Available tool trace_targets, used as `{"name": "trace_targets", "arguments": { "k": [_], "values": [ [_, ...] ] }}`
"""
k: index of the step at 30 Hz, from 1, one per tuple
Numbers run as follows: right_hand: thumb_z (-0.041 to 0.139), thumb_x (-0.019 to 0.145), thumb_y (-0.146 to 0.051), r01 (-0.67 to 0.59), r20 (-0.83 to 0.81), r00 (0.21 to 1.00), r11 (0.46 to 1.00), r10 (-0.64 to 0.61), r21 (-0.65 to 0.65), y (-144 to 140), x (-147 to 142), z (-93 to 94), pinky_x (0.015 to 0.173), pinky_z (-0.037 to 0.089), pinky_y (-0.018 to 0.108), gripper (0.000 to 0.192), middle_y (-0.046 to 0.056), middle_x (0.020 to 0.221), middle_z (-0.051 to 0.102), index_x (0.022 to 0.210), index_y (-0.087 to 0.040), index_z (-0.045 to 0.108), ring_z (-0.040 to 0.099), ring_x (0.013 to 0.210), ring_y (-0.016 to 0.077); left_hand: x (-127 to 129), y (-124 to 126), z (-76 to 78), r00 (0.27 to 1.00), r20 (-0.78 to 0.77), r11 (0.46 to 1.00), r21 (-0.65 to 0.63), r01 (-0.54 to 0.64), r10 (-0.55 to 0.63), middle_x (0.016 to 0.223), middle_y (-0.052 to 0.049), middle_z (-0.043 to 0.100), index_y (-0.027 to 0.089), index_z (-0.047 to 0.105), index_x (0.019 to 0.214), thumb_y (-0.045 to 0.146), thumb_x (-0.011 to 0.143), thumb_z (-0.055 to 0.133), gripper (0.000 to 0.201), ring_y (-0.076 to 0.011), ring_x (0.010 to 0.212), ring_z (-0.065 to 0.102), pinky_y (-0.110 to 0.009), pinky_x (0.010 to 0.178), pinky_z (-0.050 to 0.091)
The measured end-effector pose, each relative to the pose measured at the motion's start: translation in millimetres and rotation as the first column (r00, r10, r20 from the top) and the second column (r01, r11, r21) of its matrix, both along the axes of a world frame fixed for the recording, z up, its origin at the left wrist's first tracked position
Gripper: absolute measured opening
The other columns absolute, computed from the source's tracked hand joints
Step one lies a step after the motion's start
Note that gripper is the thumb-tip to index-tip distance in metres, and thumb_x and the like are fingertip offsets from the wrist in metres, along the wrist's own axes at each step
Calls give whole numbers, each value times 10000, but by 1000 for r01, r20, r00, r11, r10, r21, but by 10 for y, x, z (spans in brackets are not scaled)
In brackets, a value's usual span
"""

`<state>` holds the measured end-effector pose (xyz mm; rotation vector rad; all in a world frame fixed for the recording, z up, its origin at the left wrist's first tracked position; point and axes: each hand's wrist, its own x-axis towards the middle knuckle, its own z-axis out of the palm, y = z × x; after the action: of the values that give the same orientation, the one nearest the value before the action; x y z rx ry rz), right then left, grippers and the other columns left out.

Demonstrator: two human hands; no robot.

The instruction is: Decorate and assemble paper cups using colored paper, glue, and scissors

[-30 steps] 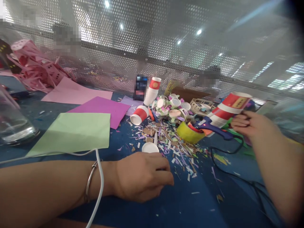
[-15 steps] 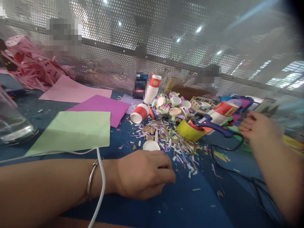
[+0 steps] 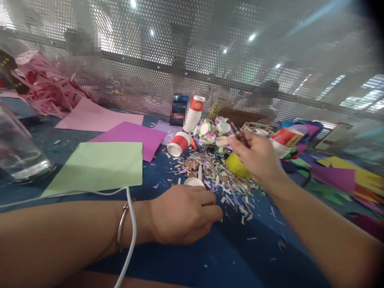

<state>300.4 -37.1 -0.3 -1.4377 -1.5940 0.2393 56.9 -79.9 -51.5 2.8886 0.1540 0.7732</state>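
My left hand (image 3: 186, 214) rests on the blue table (image 3: 234, 260) with its fingers curled shut; nothing shows inside it. A small white cup bottom (image 3: 193, 182) lies just beyond its knuckles. My right hand (image 3: 255, 156) hovers above the yellow tape roll (image 3: 235, 167) and the paper scraps (image 3: 216, 176). It pinches a thin dark tool (image 3: 237, 134), too blurred to identify. A red-and-white paper cup (image 3: 285, 138) lies on its side to the right of that hand.
Green (image 3: 99, 166), purple (image 3: 129, 138) and pink (image 3: 96, 118) paper sheets lie at the left. A glass jar (image 3: 18, 152) stands far left. Cut cup pieces (image 3: 214, 132), a lying cup (image 3: 178, 144) and an upright cup (image 3: 195, 112) sit mid-table. A white cable (image 3: 130, 228) crosses my left wrist.
My right hand set the red-and-white cup down at the right and swung left over the tape roll, now pinching a thin tool. My left hand stayed put.
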Motion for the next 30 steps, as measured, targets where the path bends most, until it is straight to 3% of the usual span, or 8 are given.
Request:
{"name": "trace_targets", "arguments": {
  "k": [8, 13, 17, 19, 22, 26, 28, 30],
  "values": [
    [688, 875, -366, -54, 14, 998, 987, 57, -150, 741, -504, -270, 592, 391, 298, 192, 20, 682, 611, 799, -193, 655, 545, 650, 178, -5, -20, 17, 998, 0, 996, 65, 56, -56, 919, -53, 665, 153, 666, 1006, 162, 956, 486, 187, -184, 813, 612, -331, 684, 498],
    [638, 968, -385, -127, -85, 991, 954, 108, -271, 960, -576, -435, 753, 570, 350, 267, 72, 1072, 688, 1124, -169, 662, 660, 878, 184, -1, -8, 5, 998, 29, 997, 39, 62, -63, 942, -55, 658, 147, 664, 1007, 159, 942, 511, 167, -180, 835, 622, -328, 673, 498],
    [627, 986, -352, -175, -153, 979, 933, 133, -315, 960, -612, -469, 861, 587, 424, 332, 97, 1251, 648, 1265, -173, 619, 671, 1030, 221, 1, -5, 7, 998, 27, 998, 15, 55, -55, 944, -51, 656, 148, 676, 1011, 165, 936, 512, 180, -172, 812, 613, -326, 670, 507],
    [625, 988, -354, -186, -185, 974, 936, 134, -301, 956, -622, -445, 828, 592, 402, 317, 90, 1212, 659, 1243, -167, 625, 676, 986, 204, 2, -3, 6, 998, 24, 999, 6, 50, -51, 941, -51, 659, 148, 678, 1013, 169, 934, 514, 184, -171, 806, 614, -326, 669, 515],
    [636, 968, -398, -182, -243, 962, 954, 123, -237, 952, -628, -375, 658, 563, 310, 271, 44, 942, 676, 1081, -153, 650, 651, 757, 157, 6, -1, -3, 999, 25, 999, -17, 43, -43, 942, -50, 664, 152, 674, 1015, 163, 922, 527, 175, -170, 810, 625, -323, 674, 533],
    [656, 908, -487, -175, -330, 936, 974, 121, -140, 857, -618, -249, 461, 391, 274, 284, -33, 608, 492, 853, -220, 576, 481, 517, 133, 13, -3, -13, 997, 80, 989, -148, 24, -12, 942, -45, 672, 167, 666, 1002, 142, 914, 520, 172, -159, 820, 637, -299, 702, 544],
    [665, 890, -494, -191, -366, 920, 975, 137, -114, 739, -603, -185, 432, 314, 275, 295, -54, 574, 412, 816, -245, 525, 393, 472, 120, 21, 8, -17, 991, 130, 953, -304, 10, 31, 925, -41, 672, 170, 659, 993, 140, 903, 540, 153, -150, 824, 637, -281, 728, 544],
    [674, 879, -488, -219, -396, 904, 970, 162, -103, 578, -577, -127, 420, 245, 276, 307, -69, 572, 350, 798, -258, 488, 305, 449, 105, 34, 37, -27, 976, 168, 850, -526, -32, 141, 866, -24, 656, 172, 638, 1021, 159, 896, 564, 146, -129, 736, 612, -264, 670, 532]
  ]
}}
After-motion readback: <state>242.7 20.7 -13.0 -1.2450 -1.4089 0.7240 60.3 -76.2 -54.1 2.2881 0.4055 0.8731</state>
